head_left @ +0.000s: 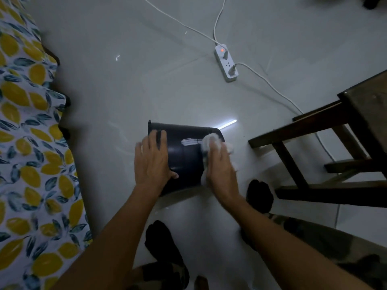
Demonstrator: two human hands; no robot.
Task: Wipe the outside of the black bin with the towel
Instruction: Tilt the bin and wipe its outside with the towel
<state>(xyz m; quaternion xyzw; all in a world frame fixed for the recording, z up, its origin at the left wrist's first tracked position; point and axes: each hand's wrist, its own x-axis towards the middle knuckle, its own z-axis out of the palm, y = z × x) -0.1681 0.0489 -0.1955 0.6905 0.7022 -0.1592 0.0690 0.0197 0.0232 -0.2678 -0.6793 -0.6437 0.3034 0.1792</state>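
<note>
Head view: one bin (184, 155), one towel (211, 141).

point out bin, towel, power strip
black bin (186, 162): head view, on its dark side wall between the hands
towel (206, 141): head view, white bunch above the right hand's fingers
power strip (226, 63): head view, middle of its white body

Dim, bluish indoor light, a bright tube glare on the glossy floor (227, 124), soft blur, wide-angle bending at edges.
</note>
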